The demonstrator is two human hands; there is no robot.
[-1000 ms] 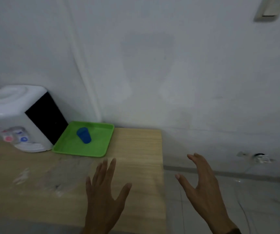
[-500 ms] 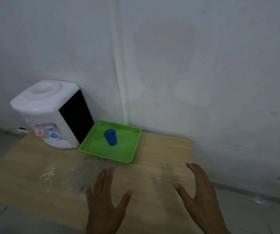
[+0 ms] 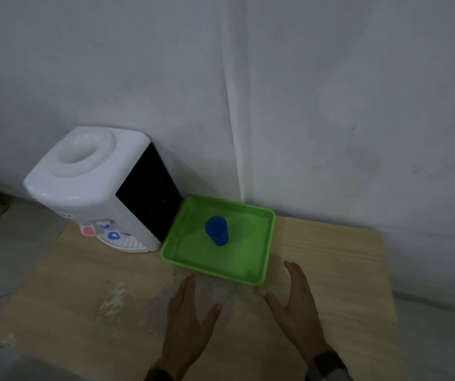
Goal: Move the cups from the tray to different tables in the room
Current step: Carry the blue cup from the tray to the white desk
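Observation:
One blue cup stands in the middle of a green tray at the back of a wooden table, close to the wall. My left hand hovers open over the table just short of the tray's near edge, fingers spread, holding nothing. My right hand is also open and empty, near the tray's front right corner. Neither hand touches the tray or the cup.
A white water dispenser with a black side panel stands on the table right beside the tray's left edge. The white wall rises directly behind. The table's right edge drops to a grey tiled floor.
The view has moved closer and swung right-to-left, so the tray, cup and dispenser now sit nearer and more central. Both hands stayed open and have come close to the tray's near edge.

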